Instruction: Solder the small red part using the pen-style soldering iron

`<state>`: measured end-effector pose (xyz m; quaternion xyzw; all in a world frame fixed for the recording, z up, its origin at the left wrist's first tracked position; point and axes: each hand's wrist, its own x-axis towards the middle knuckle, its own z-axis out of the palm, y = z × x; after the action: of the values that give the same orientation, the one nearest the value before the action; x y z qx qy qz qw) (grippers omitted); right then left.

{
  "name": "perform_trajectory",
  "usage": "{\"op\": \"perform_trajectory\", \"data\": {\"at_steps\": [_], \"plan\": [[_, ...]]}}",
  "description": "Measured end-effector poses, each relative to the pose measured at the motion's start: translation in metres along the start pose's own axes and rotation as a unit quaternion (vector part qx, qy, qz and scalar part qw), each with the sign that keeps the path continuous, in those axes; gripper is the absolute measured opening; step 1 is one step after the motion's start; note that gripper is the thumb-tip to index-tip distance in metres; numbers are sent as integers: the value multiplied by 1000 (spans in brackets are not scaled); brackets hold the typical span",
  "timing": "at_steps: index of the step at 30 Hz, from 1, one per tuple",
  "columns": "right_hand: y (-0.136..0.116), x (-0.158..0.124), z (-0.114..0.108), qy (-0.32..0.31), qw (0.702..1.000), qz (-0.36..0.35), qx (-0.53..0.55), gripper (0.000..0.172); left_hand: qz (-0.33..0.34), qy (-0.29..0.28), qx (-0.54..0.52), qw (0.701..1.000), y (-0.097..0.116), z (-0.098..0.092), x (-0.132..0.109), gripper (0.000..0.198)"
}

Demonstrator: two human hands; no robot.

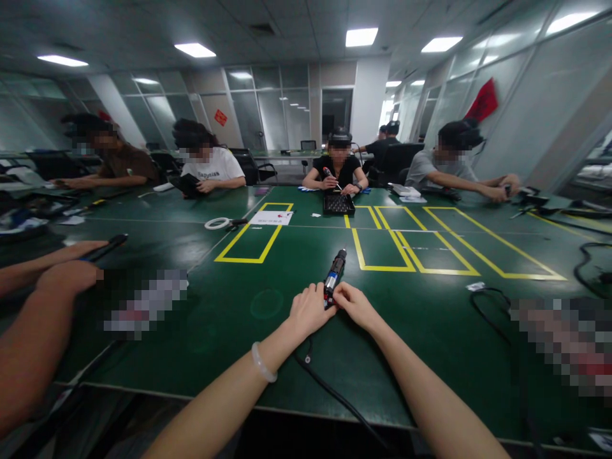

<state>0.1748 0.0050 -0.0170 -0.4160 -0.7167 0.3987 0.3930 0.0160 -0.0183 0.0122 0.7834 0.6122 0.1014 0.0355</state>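
Note:
An electric screwdriver (pixel 336 266) lies on the green table in front of me, its tip pointing away. Its body is black, with a blue and silver section in the middle that looks like exposed inner parts. My left hand (pixel 308 308), with a pale bangle at the wrist, is closed around the near end from the left. On the other side, my right hand (pixel 354 302) pinches at the same end; anything small between its fingertips is hidden. A black cord (pixel 335 394) with a small ring-shaped end (pixel 308 359) beside it runs off the table edge toward me.
Yellow tape outlines (pixel 239 259) mark the green table (pixel 268 376). A white sheet (pixel 271 218) and a ring-shaped magnifier (pixel 218 223) lie ahead. Across sits a co-worker with a black tray (pixel 339 204). At left, another person's hands (pixel 71 277) hold a dark tool (pixel 109 246).

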Motion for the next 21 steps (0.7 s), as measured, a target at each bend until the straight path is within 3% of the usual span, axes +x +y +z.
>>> {"op": "perform_trajectory", "data": {"at_steps": [5,11,15,21], "plan": [[7,2,-3,31,999,-1,-27,17,-14,-19,-3,1000,-10,-1,11,49],[8,2,-6,27,999,-8,-35,16,-25,-28,13,999,-37,-7,22,53],[5,1,-6,27,999,-5,-39,15,-45,-33,30,998,-70,-16,30,57],[4,1,-6,16,998,5,-56,16,-85,-52,39,994,-138,-33,40,65]]}}
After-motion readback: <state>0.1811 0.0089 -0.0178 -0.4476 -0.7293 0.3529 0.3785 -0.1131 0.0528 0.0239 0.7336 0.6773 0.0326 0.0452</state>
